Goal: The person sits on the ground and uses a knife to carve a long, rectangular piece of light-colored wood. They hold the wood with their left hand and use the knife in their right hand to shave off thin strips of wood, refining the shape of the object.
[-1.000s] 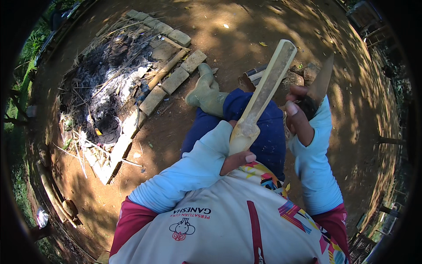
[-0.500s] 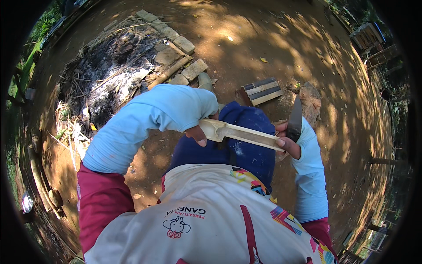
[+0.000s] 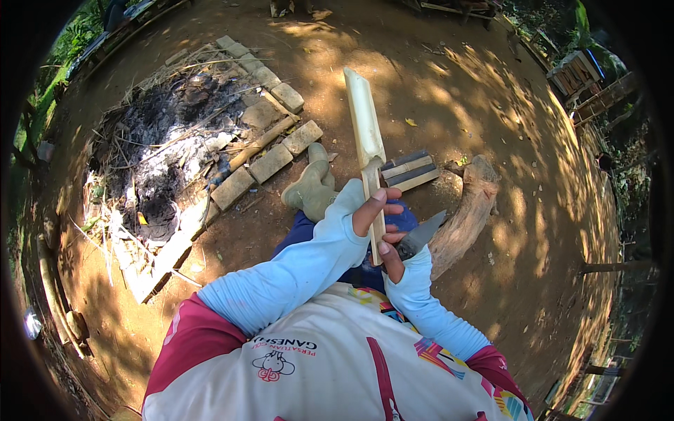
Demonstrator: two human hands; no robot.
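knife handle (image 3: 401, 251): hidden in right hand (image 3: 393, 258) | blade tip behind log (image 3: 465, 214)

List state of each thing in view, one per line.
left hand: closed around the bamboo slat
bamboo slat: held up, pointing away from the person
right hand: gripping the knife, touching the slat's lower end
knife: blade out to the right
fire pit: burnt out, ash and charred stalks
log: lying on the dirt

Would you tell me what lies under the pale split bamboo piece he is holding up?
Below the pale split bamboo piece lie bare dirt and stacked dark wooden slats; the left hand covers its lower end.
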